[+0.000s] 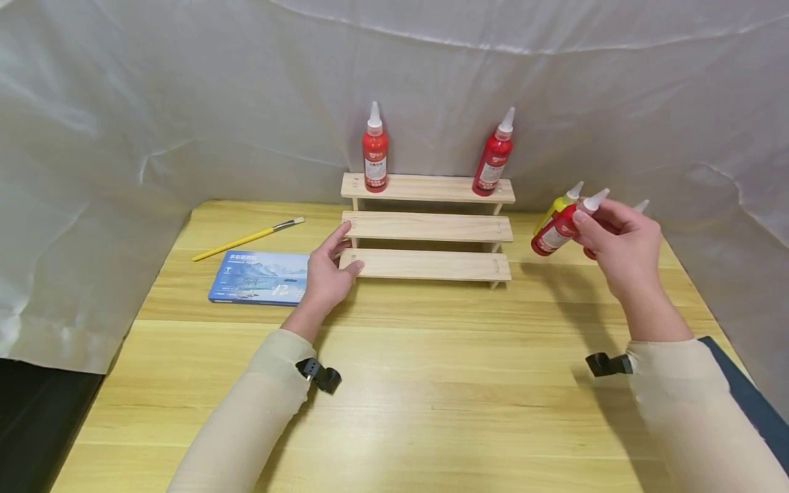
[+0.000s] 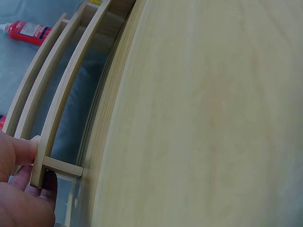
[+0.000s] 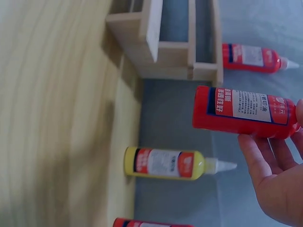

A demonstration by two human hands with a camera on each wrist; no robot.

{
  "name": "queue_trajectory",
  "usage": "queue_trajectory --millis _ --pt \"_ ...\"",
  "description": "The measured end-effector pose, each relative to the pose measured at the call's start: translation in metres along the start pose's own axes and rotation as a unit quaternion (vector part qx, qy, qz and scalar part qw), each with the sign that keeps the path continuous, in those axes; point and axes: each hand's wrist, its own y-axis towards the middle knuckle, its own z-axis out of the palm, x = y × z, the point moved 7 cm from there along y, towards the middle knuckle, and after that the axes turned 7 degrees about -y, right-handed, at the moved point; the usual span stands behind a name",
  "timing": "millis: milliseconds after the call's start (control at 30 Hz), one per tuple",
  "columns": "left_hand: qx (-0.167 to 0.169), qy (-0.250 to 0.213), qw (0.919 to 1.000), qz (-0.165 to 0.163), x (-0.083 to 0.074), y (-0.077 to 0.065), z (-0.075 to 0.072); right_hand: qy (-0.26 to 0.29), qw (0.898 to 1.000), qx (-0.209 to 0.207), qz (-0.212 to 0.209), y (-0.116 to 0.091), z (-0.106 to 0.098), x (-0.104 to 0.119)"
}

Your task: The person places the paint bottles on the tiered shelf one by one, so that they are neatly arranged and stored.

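Note:
A three-tier wooden step rack (image 1: 425, 226) stands at the back of the table. My left hand (image 1: 329, 274) grips its left end, thumb on the lowest board (image 2: 71, 90) and fingers around the edge. On the top board, a red squeeze bottle with a white nozzle (image 1: 375, 161) stands at the left, and a second red bottle (image 1: 493, 164) at the right. To the right of the rack, my right hand (image 1: 631, 250) holds another red bottle (image 3: 246, 111) off the table, tilted in the head view. Behind it stands a yellow bottle (image 3: 165, 163). One more red bottle (image 3: 147, 223) is mostly hidden.
A blue flat box (image 1: 259, 277) lies left of the rack, partly behind my left hand. Beyond it is a yellow-handled paintbrush (image 1: 246, 239). A dark flat object (image 1: 748, 397) lies at the right edge under my forearm. Grey cloth (image 1: 246, 103) hangs behind the table.

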Motion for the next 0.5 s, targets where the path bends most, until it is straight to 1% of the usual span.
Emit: queue_trajectory --millis 33,100,233,300,367,500 --pt "0.000 -0.001 1.0000 0.001 0.000 0.000 0.000 -0.003 1.000 0.000 -0.002 -0.001 0.002 0.003" --pt "0.000 -0.001 1.0000 0.001 0.000 0.000 0.000 0.008 1.000 0.001 -0.013 -0.002 0.008 0.009" --pt "0.002 -0.002 1.0000 0.000 -0.001 -0.001 0.000 0.065 0.996 0.012 -0.054 -0.002 0.022 0.024" --pt "0.002 -0.003 1.0000 -0.001 -0.001 -0.001 0.000 0.085 0.994 0.019 -0.070 -0.003 0.029 0.031" --pt "0.003 -0.005 1.0000 -0.001 -0.002 -0.001 0.000 0.087 0.993 0.024 -0.078 -0.003 0.036 0.036" --pt "0.002 -0.007 1.0000 -0.003 -0.002 -0.001 0.000 0.071 0.993 0.031 -0.089 -0.003 0.049 0.043"
